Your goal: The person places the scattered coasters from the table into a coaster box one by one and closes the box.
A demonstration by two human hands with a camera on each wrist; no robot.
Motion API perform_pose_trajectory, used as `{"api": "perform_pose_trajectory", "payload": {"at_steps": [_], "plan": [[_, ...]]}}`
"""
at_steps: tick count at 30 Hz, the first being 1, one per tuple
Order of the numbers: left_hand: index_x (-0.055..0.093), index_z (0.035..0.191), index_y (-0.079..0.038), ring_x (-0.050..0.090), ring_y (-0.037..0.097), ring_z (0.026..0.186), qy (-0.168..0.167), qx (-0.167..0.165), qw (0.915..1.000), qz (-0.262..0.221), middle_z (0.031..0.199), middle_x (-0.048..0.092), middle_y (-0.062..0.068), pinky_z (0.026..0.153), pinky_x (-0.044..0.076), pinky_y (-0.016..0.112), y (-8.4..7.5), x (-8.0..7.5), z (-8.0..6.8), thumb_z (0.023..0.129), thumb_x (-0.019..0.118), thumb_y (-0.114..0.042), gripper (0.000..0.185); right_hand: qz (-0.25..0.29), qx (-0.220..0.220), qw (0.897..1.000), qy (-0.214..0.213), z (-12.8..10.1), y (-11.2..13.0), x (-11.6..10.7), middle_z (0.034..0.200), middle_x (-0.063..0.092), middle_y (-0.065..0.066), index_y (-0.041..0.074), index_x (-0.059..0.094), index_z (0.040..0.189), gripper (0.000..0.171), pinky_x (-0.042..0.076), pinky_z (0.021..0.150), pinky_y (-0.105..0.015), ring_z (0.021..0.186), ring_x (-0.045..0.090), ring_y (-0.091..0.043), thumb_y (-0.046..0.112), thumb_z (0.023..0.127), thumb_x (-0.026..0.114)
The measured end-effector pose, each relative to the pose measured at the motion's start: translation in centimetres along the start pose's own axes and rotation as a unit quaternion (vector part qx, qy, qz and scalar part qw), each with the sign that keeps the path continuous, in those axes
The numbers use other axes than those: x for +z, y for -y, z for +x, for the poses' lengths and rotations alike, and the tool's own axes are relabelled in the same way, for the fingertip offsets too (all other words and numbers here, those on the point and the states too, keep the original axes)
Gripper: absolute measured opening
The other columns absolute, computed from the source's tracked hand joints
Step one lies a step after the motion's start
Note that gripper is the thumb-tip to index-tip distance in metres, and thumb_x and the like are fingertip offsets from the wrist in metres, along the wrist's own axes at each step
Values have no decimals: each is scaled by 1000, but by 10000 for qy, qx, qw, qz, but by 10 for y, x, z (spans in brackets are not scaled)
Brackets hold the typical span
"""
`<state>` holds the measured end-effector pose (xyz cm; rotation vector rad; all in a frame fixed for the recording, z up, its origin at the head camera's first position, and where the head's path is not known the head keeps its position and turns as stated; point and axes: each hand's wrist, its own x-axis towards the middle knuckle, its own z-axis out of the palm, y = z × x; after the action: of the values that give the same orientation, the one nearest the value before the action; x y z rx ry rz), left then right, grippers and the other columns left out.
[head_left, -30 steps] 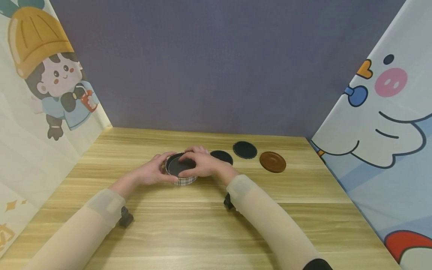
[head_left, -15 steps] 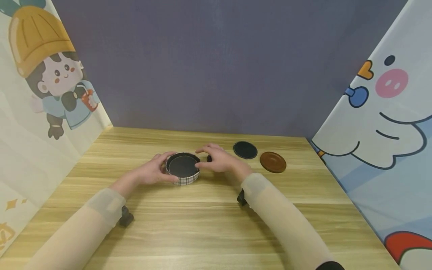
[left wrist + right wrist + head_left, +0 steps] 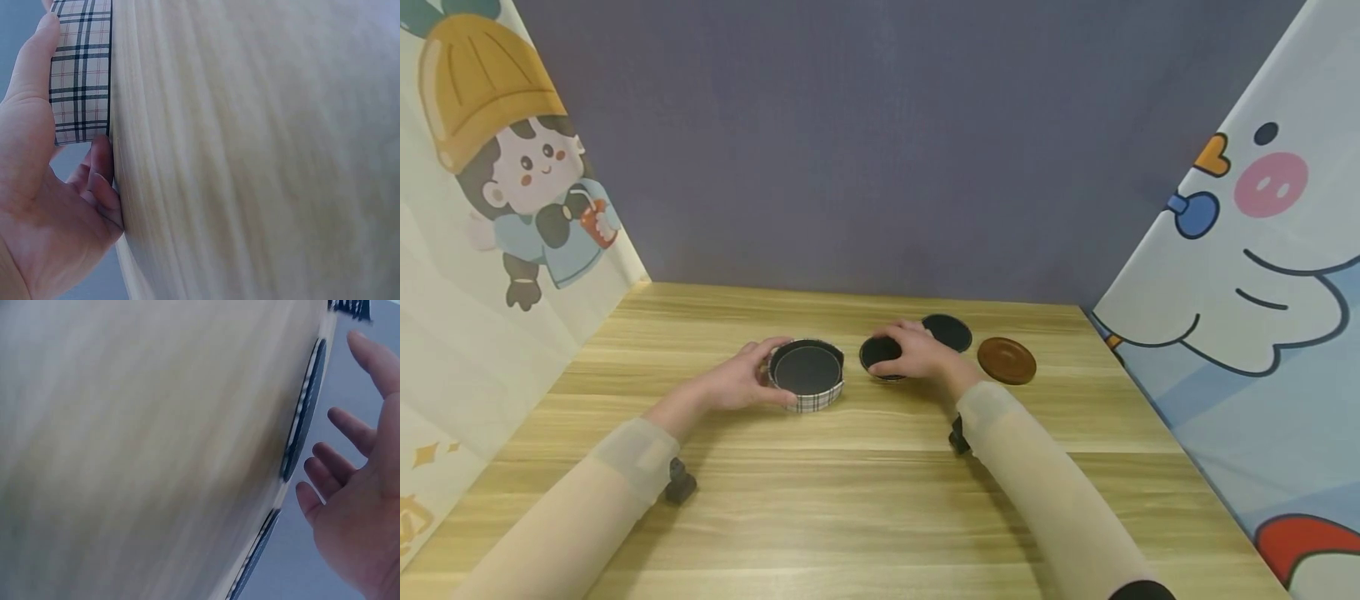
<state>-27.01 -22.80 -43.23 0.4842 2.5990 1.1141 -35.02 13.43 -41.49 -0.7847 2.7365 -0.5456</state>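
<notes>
My left hand (image 3: pixel 737 379) grips a round plaid coaster holder (image 3: pixel 814 402) on the table, thumb at its near side and fingers round its left. Plaid wall (image 3: pixel 81 75) fills the top left of the left wrist view. The holder's inside is black; I cannot tell whether a coaster lies in it. To the right, my right hand (image 3: pixel 917 352) hovers over a black round coaster (image 3: pixel 878 354), hiding part of it. In the right wrist view, the fingers of the right hand (image 3: pixel 362 481) are spread above the stitched-edge coaster (image 3: pixel 304 412), apart from it.
Another black coaster (image 3: pixel 950 331) lies behind the right hand, partly covered by it. A brown round dish or coaster (image 3: pixel 1006 360) is farther right. A dark panel (image 3: pixel 865 150) stands at the table's back, with printed cartoon panels on both sides.
My right hand has left the inside of the coaster holder and moved right, over the nearer black coaster. My left hand keeps its grip on the holder, which has stayed put.
</notes>
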Motion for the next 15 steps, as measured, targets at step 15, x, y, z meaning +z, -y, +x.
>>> {"api": "perform_pose_trajectory", "payload": {"at_steps": [15], "plan": [[24, 174, -22, 59, 50, 136, -5, -8, 10000, -12, 157, 36, 30, 122, 41, 72, -2, 0, -2, 87, 93, -49, 115, -87, 84, 9997, 235, -4, -16, -1, 178, 30, -17, 28, 50, 165, 87, 17, 133, -72, 164, 23, -44, 59, 91, 84]]}}
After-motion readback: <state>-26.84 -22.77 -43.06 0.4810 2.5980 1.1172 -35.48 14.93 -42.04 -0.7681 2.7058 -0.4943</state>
